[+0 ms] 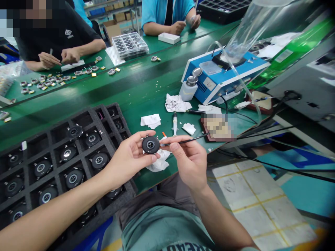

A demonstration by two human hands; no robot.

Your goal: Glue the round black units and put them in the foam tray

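Observation:
My left hand [131, 151] grips a round black smartwatch body [150, 144] by its edge, between thumb and fingers. Its back, with a ringed sensor window, faces up. In my right hand [191, 160] is a slim black pen-like tool [187, 141], pinched between thumb and fingers. The tool's pale tip points left and lies at the watch's right edge; whether it touches cannot be made out. Left of my hands, a black foam tray [106, 139] holds several similar watch bodies [99, 160] in its compartments.
Crumpled white tissues [150, 121], a syringe [175, 123] and a pump bottle [188, 89] lie or stand beyond my hands. A blue-and-white machine [209, 80] stands at the right, with cables nearby. Two people work across the green bench [125, 94], near small parts and a clear compartment box [131, 45].

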